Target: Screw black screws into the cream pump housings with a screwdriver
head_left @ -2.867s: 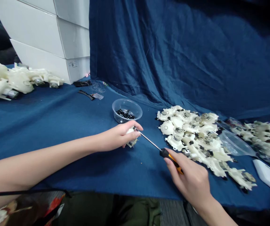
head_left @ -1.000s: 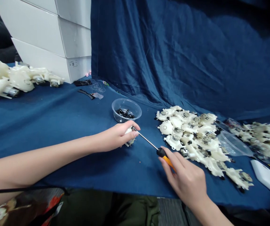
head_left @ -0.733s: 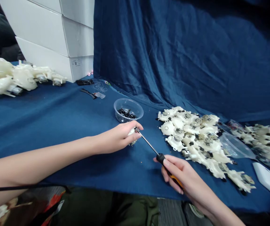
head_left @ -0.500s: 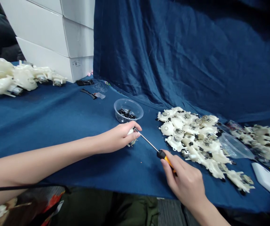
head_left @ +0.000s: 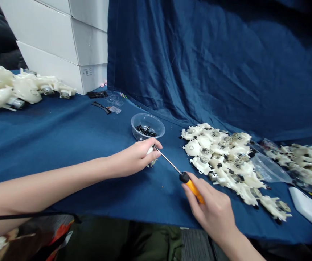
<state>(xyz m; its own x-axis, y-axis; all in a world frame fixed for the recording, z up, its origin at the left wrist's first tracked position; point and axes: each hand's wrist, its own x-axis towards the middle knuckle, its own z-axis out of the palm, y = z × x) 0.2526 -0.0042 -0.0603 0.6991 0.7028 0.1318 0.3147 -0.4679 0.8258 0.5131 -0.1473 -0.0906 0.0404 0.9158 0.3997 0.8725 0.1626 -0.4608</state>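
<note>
My left hand [head_left: 138, 157] is closed around a small cream plastic part [head_left: 151, 150], mostly hidden by the fingers. A small black piece shows between thumb and forefinger. In my right hand [head_left: 213, 208] is a screwdriver [head_left: 192, 188] with an orange and black handle. Its metal shaft slants up and left, and the tip meets the black piece at my left fingertips. Just behind the left hand stands a clear round bowl [head_left: 148, 127] holding small black parts [head_left: 146, 131].
Many cream plastic assemblies [head_left: 226, 159] lie to the right, near a clear plastic container [head_left: 271, 168] and a white object [head_left: 307, 206]. More cream assemblies [head_left: 27, 88] sit at the left by stacked white boxes [head_left: 93, 43]. A blue curtain [head_left: 213, 61] hangs behind.
More of the orange handle shows between my right fingers, whose grip has turned slightly. The screwdriver tip stays at the part in my left hand. The whole view has shifted a little.
</note>
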